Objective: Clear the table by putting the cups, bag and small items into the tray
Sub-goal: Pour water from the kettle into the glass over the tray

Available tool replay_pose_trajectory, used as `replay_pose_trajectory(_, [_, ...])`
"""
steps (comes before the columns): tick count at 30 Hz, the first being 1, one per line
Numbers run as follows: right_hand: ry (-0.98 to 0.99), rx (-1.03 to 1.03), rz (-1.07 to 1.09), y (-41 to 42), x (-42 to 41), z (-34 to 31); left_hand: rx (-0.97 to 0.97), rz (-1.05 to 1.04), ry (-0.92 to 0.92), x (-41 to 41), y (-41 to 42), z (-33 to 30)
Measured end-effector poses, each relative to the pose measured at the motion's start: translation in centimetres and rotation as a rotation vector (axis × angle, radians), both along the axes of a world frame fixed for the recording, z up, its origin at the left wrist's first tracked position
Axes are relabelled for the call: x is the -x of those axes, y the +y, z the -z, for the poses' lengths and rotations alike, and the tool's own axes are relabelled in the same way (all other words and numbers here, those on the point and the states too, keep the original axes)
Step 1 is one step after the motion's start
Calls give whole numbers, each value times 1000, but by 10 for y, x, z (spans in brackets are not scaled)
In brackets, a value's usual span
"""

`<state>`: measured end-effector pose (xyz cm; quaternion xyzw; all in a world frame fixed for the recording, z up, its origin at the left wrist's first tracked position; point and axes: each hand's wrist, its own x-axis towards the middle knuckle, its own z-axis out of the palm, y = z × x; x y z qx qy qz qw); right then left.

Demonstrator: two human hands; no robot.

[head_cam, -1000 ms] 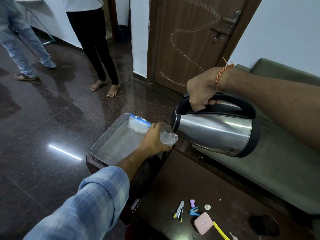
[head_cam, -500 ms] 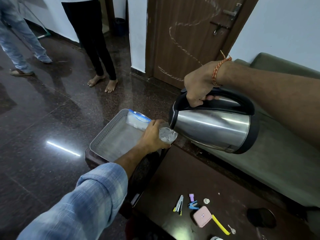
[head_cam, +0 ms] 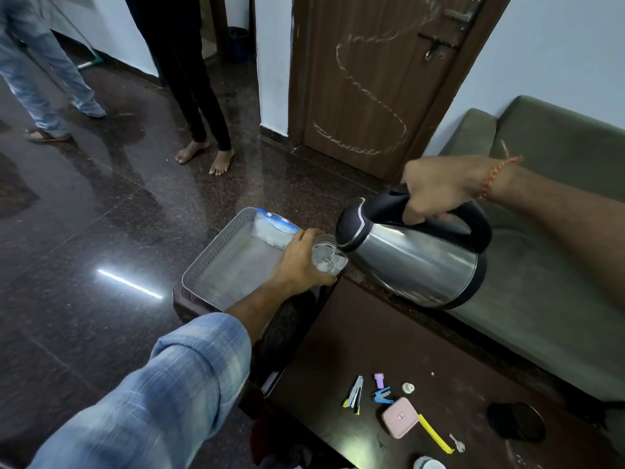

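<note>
Over the tray's near corner, a kettle tips into a cup.

Left hand is wrapped around the cup; right hand is closed on the kettle's handle, spout at the cup's rim. Bag lies in the tray's far corner. Small items sit on the table, well apart from the tray.

We see a dark polished stone floor with a bright streak of reflected light. White walls frame a brown wooden door marked with a chalk scrawl. An olive sofa sits along the wall beside a dark tabletop. Two people stand farther back, one of them barefoot.
</note>
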<state>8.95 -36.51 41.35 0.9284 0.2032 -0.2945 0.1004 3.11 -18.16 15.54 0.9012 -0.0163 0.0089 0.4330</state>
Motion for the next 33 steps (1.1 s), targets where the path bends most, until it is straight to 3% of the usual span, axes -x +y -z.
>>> replay_pose_trajectory(9, [-81,-357,127,-56,0,58,-22,-39,34,1,20,6])
replay_pose_trajectory(18, [-34,-649,342,-67,6,127,-4,-109,51,5,52,13])
replay_pose_trajectory(27, [-28,-947,420,-19,4,192,-42,-285,124,42,127,37])
replay_pose_trajectory(33, [17,-1032,477,47,-17,250,-58,-389,155,77,170,44])
